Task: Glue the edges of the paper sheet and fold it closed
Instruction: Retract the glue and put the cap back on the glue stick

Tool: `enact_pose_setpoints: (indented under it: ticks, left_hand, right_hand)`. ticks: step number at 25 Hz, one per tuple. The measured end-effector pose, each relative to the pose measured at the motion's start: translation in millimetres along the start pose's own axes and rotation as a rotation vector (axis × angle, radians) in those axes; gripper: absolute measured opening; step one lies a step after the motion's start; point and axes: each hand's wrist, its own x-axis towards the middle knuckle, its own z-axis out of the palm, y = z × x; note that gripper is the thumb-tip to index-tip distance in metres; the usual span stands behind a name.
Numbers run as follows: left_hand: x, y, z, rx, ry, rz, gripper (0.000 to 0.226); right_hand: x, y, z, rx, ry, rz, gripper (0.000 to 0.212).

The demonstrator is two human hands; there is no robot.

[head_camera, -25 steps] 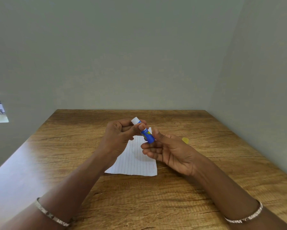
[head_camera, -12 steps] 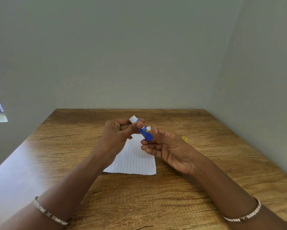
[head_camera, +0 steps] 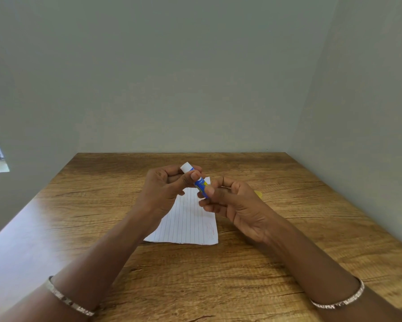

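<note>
A blue glue stick (head_camera: 200, 184) with a white end (head_camera: 186, 167) is held above the table, tilted with the white end up and to the left. My left hand (head_camera: 165, 189) pinches its upper part between thumb and fingers. My right hand (head_camera: 232, 203) grips its lower end with thumb and fingertips. Under both hands a lined white paper sheet (head_camera: 186, 221) lies flat on the wooden table (head_camera: 102, 205), partly hidden by my hands.
A small yellow object (head_camera: 258, 194), perhaps the glue cap, lies on the table just behind my right hand. Grey walls close the table at the back and right. The table's left edge runs diagonally at the left.
The right thumb and fingers have closed more tightly around the stick's lower end. Both hands and the stick stay in nearly the same place above the paper.
</note>
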Motion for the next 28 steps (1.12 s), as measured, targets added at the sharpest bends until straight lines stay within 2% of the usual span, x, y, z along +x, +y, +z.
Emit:
enact_pose_setpoints:
  ticks: [2,3,8,12,14,17,18,20,22,25,28]
  left_hand:
    - [-0.6,0.2,-1.6,-0.014,0.004,0.011,0.03]
    - [-0.9,0.5,-2.2,-0.019,0.002,0.013,0.03]
    - [-1.8,1.2,-0.4,-0.008,-0.017,0.001,0.034]
    - [-0.6,0.3,1.6,0.005,-0.009,-0.009,0.031]
    - [-0.1,0.4,0.5,0.005,0.002,0.003,0.03]
    - [-0.2,0.8,-2.5,-0.016,0.013,0.018,0.028]
    - [-0.6,0.9,-2.9,-0.026,0.009,0.016,0.028]
    - [-0.9,0.1,-2.7,-0.034,0.001,0.006,0.029]
    - [-0.5,-0.8,-1.8,-0.026,-0.006,0.0,0.03]
    - [0.5,-2.3,-0.2,-0.007,-0.01,-0.006,0.032]
    - [-0.2,-2.9,-1.4,-0.017,-0.008,0.002,0.029]
  right_hand:
    - [-0.4,-1.6,1.5,0.026,-0.035,0.067,0.039]
    - [-0.2,-1.6,2.0,0.031,-0.048,0.088,0.04]
    - [-0.5,-0.3,0.2,0.055,-0.02,0.026,0.012]
    - [0.8,2.2,-1.1,-0.063,0.046,-0.031,0.023]
    - [0.8,1.5,0.7,-0.047,0.034,-0.006,0.016]
    - [2.5,1.3,0.4,0.04,-0.008,0.083,0.041]
    - [1.8,0.5,0.6,0.069,-0.039,0.095,0.042]
    - [1.0,2.3,0.2,0.102,-0.075,0.078,0.031]
    - [0.3,2.3,0.4,0.089,-0.028,0.044,0.017]
    - [0.8,3.6,-0.9,0.041,0.028,0.015,0.022]
    - [-0.2,1.2,1.5,0.069,-0.022,0.067,0.017]
